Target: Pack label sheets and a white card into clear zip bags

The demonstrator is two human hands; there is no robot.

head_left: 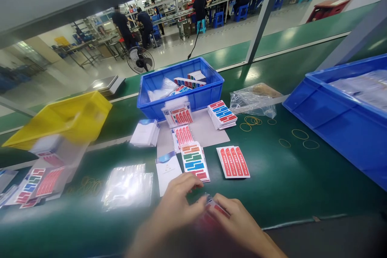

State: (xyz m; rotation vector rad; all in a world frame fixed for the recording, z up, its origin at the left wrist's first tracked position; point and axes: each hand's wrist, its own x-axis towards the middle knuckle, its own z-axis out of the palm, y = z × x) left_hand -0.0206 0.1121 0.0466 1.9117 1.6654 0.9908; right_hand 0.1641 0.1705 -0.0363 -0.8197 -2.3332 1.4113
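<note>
both hands, left hand (173, 209) and right hand (238, 221), pinch a blurred sticker pack (215, 206), long axis unclear.

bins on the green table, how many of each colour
blue bins: 2, one at the middle and one at the right edge
yellow bins: 1, tilted at the left
total: 3
</note>
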